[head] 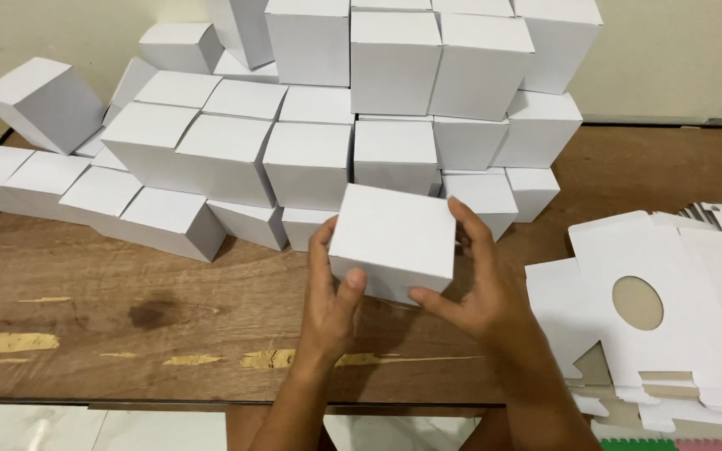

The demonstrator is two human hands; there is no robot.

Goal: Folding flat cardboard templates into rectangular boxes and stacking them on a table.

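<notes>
Both hands, left [332,296] and right [474,288], have a firm grip on a finished white box [393,240] above the table [127,292], a big stack of folded boxes [311,108] behind, flat blanks [653,309] still waiting.

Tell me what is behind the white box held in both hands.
Behind the held box, gripped by the left hand and right hand, a pile of white boxes stands on the wooden table. The held box covers parts of the lowest boxes.
</notes>
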